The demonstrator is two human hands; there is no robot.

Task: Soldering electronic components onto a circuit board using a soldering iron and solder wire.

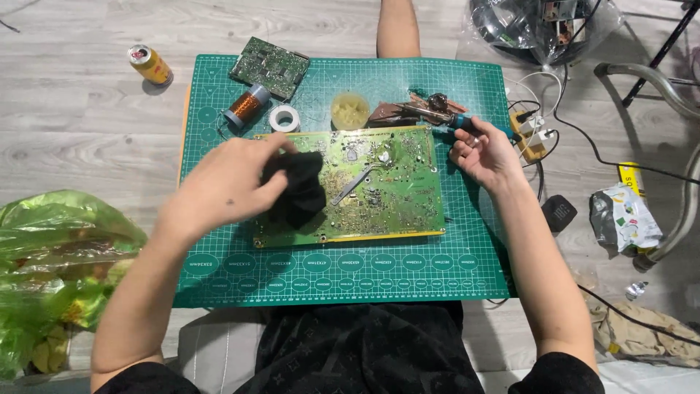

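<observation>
My left hand [226, 186] grips a crumpled black cloth [297, 188] and presses it on the left part of a large green circuit board [394, 191]. The board lies flat on a green cutting mat [364, 266]. A pair of metal tweezers [355, 183] rests on the board's middle. My right hand [483, 149] is at the board's upper right corner, fingers closed around the blue handle of a soldering iron [456, 122], whose tip points left over a stand.
At the mat's far edge lie a smaller circuit board [270, 66], a copper wire coil [245, 106], a white tape roll [284, 118] and a round flux tub [350, 109]. A drink can [151, 64], green plastic bag [51, 248], power strip [532, 131] and cables lie around on the floor.
</observation>
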